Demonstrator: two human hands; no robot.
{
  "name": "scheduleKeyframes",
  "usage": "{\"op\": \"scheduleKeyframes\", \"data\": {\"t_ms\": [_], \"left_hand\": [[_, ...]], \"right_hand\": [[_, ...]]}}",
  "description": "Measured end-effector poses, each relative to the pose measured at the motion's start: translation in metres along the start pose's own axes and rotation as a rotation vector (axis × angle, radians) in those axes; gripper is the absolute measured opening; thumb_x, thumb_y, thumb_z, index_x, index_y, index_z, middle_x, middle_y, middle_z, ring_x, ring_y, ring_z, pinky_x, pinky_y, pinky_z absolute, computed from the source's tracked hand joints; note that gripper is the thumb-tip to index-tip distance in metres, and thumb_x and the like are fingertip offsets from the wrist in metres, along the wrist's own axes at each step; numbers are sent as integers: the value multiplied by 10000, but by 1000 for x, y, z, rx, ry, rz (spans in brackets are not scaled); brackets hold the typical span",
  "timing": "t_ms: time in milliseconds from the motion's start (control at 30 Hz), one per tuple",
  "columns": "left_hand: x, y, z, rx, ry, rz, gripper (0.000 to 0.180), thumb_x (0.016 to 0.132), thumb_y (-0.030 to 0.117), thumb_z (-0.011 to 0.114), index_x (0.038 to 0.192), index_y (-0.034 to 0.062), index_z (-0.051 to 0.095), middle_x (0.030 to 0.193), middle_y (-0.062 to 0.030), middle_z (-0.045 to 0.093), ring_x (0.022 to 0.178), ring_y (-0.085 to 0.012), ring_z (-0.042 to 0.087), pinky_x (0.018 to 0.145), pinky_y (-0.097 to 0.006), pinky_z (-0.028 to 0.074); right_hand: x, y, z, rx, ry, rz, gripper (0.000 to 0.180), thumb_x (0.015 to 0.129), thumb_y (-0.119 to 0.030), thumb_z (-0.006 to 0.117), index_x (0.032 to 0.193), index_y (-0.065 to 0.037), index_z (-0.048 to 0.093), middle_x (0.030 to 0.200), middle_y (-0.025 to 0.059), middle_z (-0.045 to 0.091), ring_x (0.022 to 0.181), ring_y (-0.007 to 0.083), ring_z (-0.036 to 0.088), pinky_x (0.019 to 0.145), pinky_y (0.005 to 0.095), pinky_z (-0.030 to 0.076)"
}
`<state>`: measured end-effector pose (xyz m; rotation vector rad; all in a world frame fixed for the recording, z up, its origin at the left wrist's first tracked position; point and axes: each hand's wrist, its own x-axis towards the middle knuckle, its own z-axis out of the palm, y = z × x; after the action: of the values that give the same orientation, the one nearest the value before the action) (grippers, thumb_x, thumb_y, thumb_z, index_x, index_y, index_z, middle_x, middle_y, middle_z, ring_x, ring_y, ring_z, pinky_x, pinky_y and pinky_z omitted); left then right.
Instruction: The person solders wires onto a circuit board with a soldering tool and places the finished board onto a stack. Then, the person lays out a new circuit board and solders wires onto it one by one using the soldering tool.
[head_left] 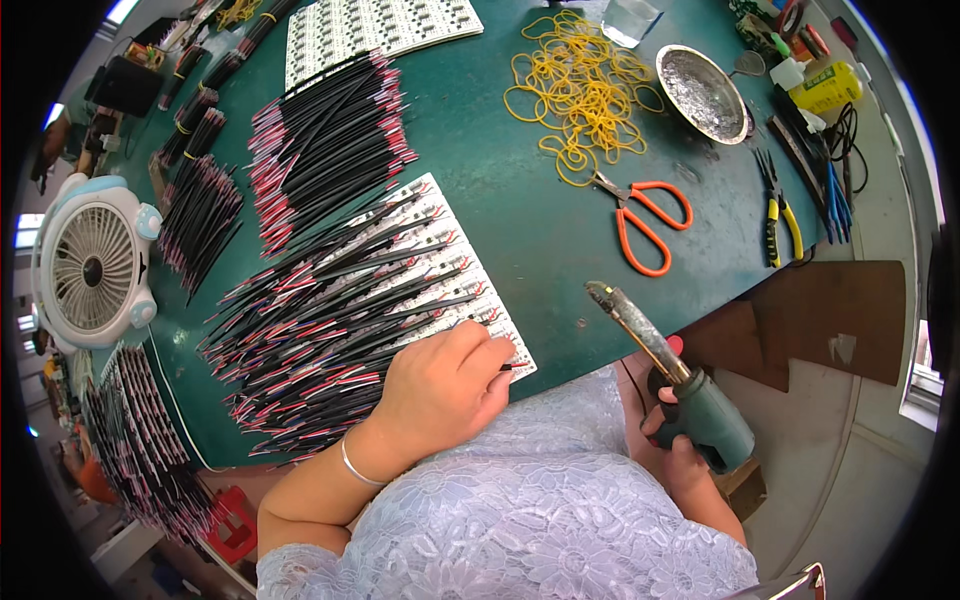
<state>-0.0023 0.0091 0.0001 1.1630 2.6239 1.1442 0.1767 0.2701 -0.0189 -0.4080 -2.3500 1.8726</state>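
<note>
My left hand point(440, 385) rests on the near corner of a white circuit board panel point(455, 275) on the green table, pinching a thin black wire whose tip shows at the board's edge. Rows of black and red wires point(330, 320) lie soldered across the panel. My right hand point(680, 440) grips the green handle of a soldering iron point(650, 340), its crusted tip raised and pointing up-left, off the table's near edge and apart from the board.
Loose black and red wire bundles point(325, 140) lie further back. Orange-handled scissors point(645, 215), yellow rubber bands point(585, 90), a metal dish point(702, 92) and yellow pliers point(780, 215) sit to the right. A white fan point(92, 265) stands at left.
</note>
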Motion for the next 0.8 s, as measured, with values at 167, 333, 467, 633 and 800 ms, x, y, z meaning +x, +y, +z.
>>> {"op": "scheduleKeyframes", "data": {"t_ms": [167,333,467,633,800], "left_hand": [[-4,-8,-10,-39,181,135,230,670,41,741,871,84,636,790,-48,543,613,-228,543,522,-339,437],[-4,20,-36,139,83,70,240,699,39,718,920,89,638,710,-36,508,553,-217,526,478,-331,418],[-15,12,-6,50,-44,5,229,719,42,722,927,84,636,691,-53,509,542,-238,536,470,-339,434],[-19,5,10,113,-19,107,169,716,23,693,867,77,638,649,-42,460,502,-198,515,428,-322,412],[-18,3,16,158,20,132,160,710,26,692,852,77,642,646,-32,454,495,-180,511,420,-320,403]], "right_hand": [[-3,3,-2,-68,-31,-4,674,866,-607,538,1225,-37,499,715,49,585,565,102,484,530,241,385],[2,3,-9,-42,-78,-9,720,844,-650,543,1227,-42,505,699,40,577,561,103,481,535,246,393],[7,-4,-9,22,-37,-83,466,878,-407,595,1015,39,600,673,79,646,568,138,575,518,265,445],[1,-17,-2,229,-68,-14,337,835,-220,624,1003,70,597,884,132,657,705,164,630,586,286,514],[4,-20,-6,91,-144,-15,292,792,-135,620,1006,64,611,923,136,652,738,198,652,627,297,532]]}}
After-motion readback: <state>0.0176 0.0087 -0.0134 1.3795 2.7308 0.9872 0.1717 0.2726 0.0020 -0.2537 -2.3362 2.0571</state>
